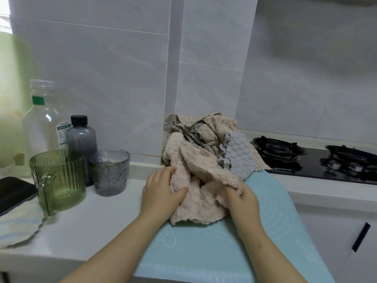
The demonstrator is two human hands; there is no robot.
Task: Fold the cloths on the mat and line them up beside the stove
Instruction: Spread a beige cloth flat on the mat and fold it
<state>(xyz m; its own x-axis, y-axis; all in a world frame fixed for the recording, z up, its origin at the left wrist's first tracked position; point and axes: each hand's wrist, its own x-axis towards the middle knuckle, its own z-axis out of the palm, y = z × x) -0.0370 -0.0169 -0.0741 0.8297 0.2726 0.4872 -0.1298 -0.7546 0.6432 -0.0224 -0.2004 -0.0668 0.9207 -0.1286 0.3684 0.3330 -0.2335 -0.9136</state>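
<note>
The work surface was a white countertop (98, 217) set against a wall (102, 78) of pale grey tiles, with a projecting tiled column behind the work area. A light-blue mat (204, 252) lay on the countertop, running from the near edge back towards the wall.

The pile of cloths (206, 144) sat unfolded at the far end of the mat, crumpled against the column. The right edge of the pile overlapped the near corner of the black stove (318, 166), which was recessed into the countertop to the right. A grey cloth (238, 156) lay on the stove side of the pile. A pink cloth (195, 203) spread forward onto the mat.

The left hand (161, 190) gripped a bunched fold of the pink cloth, fingers and thumb curled over it. The right hand (242, 201) pinched an edge of the same cloth between curled fingers.

Left of the mat stood a grey glass (111, 172), a green ribbed jug (59, 180), a dark bottle (81, 137) with a black cap and a clear bottle (43, 117). A phone (14, 190) and a striped cloth (18, 223) lay at the far left. A black handle (361, 236) was mounted on the white cabinet front below the stove.
</note>
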